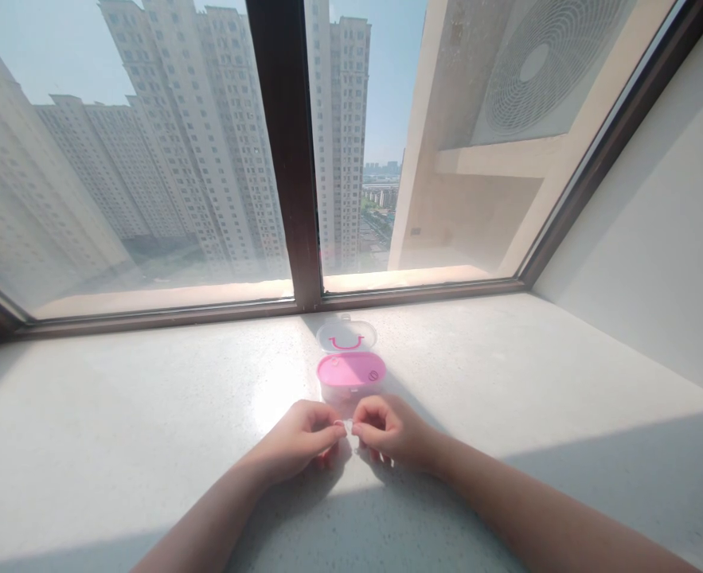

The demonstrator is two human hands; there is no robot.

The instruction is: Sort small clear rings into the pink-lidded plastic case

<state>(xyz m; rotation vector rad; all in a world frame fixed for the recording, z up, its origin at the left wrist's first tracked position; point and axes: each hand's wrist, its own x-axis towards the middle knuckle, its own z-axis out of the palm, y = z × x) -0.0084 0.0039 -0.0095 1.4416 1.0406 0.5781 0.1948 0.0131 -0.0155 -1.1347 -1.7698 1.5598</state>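
Observation:
A small pink case lies on the white windowsill, its clear lid flipped back toward the window. Just in front of it, my left hand and my right hand meet fingertip to fingertip. Both are closed in a pinch on a tiny pale thing held between them; it is too small to name. Both hands rest low on the sill, a short gap from the case.
A dark window frame with a centre post runs along the back of the sill. A white wall closes the right side. Sunlight covers most of the sill; shadow lies near me.

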